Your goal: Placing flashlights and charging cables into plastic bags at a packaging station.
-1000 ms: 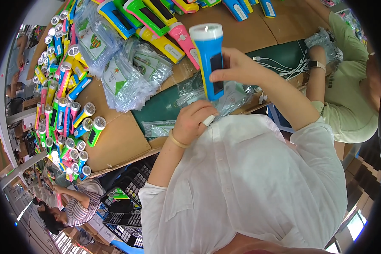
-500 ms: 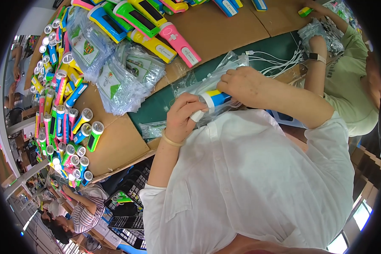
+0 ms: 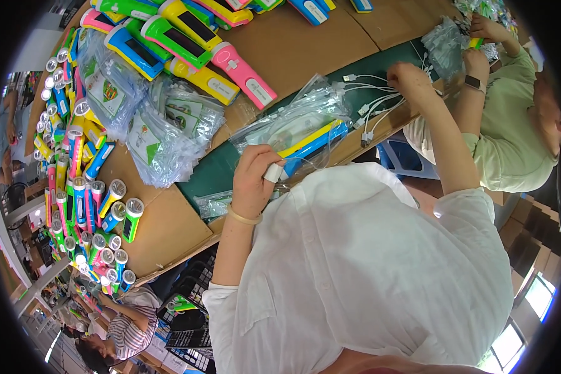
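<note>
My left hand [image 3: 252, 181] grips the white end of a blue and yellow flashlight [image 3: 315, 142]. The flashlight lies inside a clear plastic bag [image 3: 293, 118] on a dark green mat [image 3: 215, 171]. My right hand [image 3: 410, 78] is stretched out to the right. Its fingers curl down onto a bundle of white cables [image 3: 374, 106] spread over the mat's far end. My white shirt hides the table edge below both arms.
Many coloured flashlights stand in rows at the left [image 3: 87, 187], and others lie at the top [image 3: 187, 31]. Stacks of printed clear bags [image 3: 162, 137] rest on cardboard. A co-worker in a green shirt [image 3: 511, 143] handles bags at the right.
The flashlight, held upright a second ago, has come down and gone into the bag. My right hand has let go of it and reached right to the cables.
</note>
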Demonstrator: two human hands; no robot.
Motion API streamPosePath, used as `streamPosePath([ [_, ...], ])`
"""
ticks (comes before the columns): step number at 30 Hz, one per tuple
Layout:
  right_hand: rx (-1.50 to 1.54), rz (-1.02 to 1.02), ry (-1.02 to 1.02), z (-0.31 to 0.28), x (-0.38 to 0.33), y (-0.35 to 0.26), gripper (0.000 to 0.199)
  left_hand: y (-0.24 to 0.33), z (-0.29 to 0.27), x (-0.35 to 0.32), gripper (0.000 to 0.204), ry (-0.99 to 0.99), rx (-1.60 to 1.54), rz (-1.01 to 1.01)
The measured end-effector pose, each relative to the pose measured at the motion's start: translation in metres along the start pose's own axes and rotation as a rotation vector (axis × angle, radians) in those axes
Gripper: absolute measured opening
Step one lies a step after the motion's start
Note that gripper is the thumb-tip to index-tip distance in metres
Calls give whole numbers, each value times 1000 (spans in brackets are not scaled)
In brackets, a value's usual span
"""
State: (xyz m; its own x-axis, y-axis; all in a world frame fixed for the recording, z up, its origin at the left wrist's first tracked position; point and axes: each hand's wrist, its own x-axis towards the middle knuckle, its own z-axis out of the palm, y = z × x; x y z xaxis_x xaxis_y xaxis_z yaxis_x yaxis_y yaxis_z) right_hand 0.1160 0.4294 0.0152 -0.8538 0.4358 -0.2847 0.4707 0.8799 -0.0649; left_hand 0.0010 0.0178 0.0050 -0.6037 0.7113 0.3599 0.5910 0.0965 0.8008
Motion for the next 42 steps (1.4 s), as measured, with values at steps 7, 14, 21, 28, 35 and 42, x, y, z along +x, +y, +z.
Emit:
streamPosePath([
  [7, 77, -82, 204, 11, -2, 16, 11, -2, 0, -1, 19, 1, 1, -6],
  [14, 1221, -317, 281, -76, -40, -34, 14, -1, -1, -5, 21, 2, 23, -30],
  [21, 1746, -421, -248, -50, -50, -108, 25, 0, 2, -7, 21, 53, 19, -25],
  [28, 1292, -283, -297, -10, -31, -119, 24, 3, -1, -11, 21, 101, 3, -60],
  [35, 639, -540, -352, -45, -25, -157, 22, 5, 1, -23, 19, 229, -46, -442],
  [42, 729, -969, -418, -13, -11, -199, 20, 24, 1, -15, 15, 213, -24, -229],
])
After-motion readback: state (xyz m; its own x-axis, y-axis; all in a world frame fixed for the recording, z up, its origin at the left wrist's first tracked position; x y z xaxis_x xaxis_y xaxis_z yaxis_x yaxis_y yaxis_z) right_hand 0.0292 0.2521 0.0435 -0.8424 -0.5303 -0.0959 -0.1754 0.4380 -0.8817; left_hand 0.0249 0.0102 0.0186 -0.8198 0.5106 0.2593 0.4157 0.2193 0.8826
